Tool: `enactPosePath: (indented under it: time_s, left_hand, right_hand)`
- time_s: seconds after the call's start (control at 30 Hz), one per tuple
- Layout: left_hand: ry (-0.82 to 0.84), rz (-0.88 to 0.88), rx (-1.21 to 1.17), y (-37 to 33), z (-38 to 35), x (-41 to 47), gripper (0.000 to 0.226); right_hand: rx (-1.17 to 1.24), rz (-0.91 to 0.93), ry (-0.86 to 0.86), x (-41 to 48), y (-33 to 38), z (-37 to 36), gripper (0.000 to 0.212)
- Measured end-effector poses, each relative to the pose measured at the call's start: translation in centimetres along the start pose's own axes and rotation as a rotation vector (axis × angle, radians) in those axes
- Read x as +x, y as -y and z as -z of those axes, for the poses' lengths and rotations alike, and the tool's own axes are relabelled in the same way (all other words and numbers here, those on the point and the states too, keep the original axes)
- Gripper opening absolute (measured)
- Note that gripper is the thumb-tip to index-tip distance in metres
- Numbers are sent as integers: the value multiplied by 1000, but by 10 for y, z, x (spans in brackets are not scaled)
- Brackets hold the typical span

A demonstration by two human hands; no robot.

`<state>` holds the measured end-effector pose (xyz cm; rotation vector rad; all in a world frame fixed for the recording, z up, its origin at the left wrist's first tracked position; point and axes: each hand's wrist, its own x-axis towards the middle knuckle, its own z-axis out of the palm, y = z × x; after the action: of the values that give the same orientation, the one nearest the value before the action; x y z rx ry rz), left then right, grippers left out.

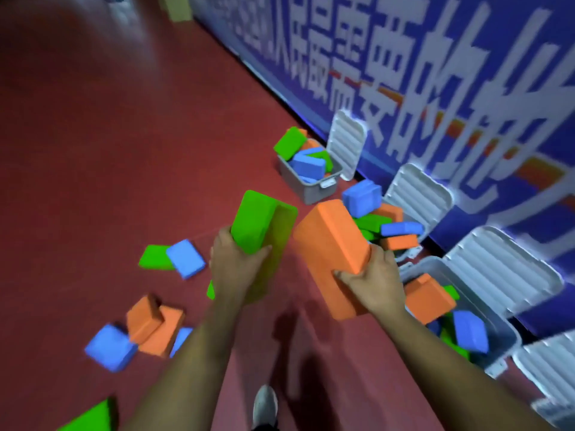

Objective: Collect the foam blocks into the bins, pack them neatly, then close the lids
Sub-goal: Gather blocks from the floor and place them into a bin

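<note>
Heaped blocks [364,197] above the middle bin [407,255] — bare floor [124,150] leftward.

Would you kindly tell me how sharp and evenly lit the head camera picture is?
Head view: motion blur smears the wall lettering and the loose blocks on the floor; the left hand with its green foam and the right hand with its orange block look sharper; a soft shadow lies below them.

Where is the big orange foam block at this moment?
Head view, just right of centre: the big orange foam block is gripped by the right hand, beside the green foam block in the left hand.
</note>
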<state>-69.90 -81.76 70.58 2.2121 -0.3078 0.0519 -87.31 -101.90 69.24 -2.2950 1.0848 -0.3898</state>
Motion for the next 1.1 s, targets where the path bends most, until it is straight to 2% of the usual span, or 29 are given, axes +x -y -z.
enactPosePath:
  time_s: [0.23,0.37,0.53,0.77,1.0,1.1]
  left_hand:
    - [373,-253,-68,-82,-144,54,82]
    - [545,-378,-76,-128,-223,25,77]
    - [720,-456,-62,-172,-315,-25,83]
    - [842,-424,28,-204,-460,-64,82]
    - [846,-376,162,-211,-627,-69,79]
    - [837,-321,190,-200,-683,-67,80]
  right_hand:
    - [-3,-398,-204,13,-71,46,93]
    - [-5,-622,-311,-3,-119,70,86]
    - [31,-857,-378,-15,-189,90,77]
    - [82,-1045,-266,37,-331,96,74]
    - [144,-1061,-128,162,-499,72,74]
    - [89,-1043,-71,215,-560,50,75]
